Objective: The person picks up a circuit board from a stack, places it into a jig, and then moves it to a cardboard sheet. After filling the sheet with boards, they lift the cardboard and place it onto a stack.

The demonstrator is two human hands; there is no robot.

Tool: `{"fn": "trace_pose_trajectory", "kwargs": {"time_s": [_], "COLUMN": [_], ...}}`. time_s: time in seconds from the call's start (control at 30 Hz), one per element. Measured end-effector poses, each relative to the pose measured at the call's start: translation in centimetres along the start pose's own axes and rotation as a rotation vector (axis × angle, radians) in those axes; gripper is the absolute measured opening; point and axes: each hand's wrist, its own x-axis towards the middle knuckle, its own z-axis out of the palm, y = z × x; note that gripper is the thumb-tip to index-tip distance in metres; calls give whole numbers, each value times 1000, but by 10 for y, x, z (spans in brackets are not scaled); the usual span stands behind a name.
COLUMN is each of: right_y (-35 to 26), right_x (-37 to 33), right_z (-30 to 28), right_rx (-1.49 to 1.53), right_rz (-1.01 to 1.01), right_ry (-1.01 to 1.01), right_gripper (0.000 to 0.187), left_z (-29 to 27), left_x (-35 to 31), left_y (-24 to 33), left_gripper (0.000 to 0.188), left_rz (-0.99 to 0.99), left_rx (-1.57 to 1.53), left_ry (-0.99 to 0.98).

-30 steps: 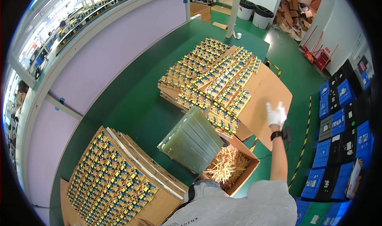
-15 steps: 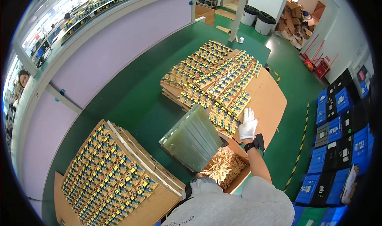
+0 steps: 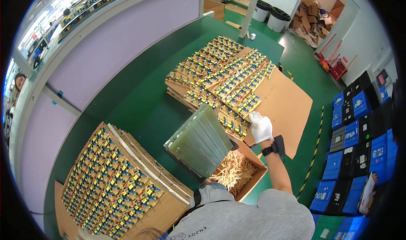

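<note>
My right hand (image 3: 261,126), in a white glove, is at the near right corner of the far pile of circuit boards (image 3: 237,97). Its fingers are curled against the edge of a circuit board panel (image 3: 233,124) crowded with yellow and blue parts. Under that pile lies a brown cardboard sheet (image 3: 284,109). Of my left hand (image 3: 94,236) only a white gloved sliver shows at the lower edge, beside the near stack of circuit boards (image 3: 111,178); its fingers are hidden.
A greenish translucent block (image 3: 198,140) stands between the two stacks. Beside it a cardboard box (image 3: 253,182) holds thin pale strips. Blue and black crates (image 3: 350,132) line the right side. A lilac partition (image 3: 127,37) borders the green table on the left.
My right hand has gone from lying flat with fingers stretched on the cardboard to curled at the panel's edge. A sliver of my left glove has appeared at the lower left.
</note>
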Motion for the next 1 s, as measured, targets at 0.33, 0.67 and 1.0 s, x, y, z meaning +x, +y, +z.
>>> {"fn": "trace_pose_trajectory", "kwargs": {"time_s": [0.33,0.67,1.0], "right_y": [54,26,20], "right_x": [-51,-29,40], "right_z": [9,-7,16], "right_rx": [67,837,1310], "right_rz": [-120,591,1052], "right_ry": [-13,130,-73], "right_gripper": [48,31,24], "left_z": [-13,-31,-40], "left_x": [3,-2,-8], "left_y": [-16,-4,-10], "left_gripper": [47,44,47], "left_rz": [1151,1220,1115], "left_rx": [1448,1528,1466], "left_ry": [325,379,353]}}
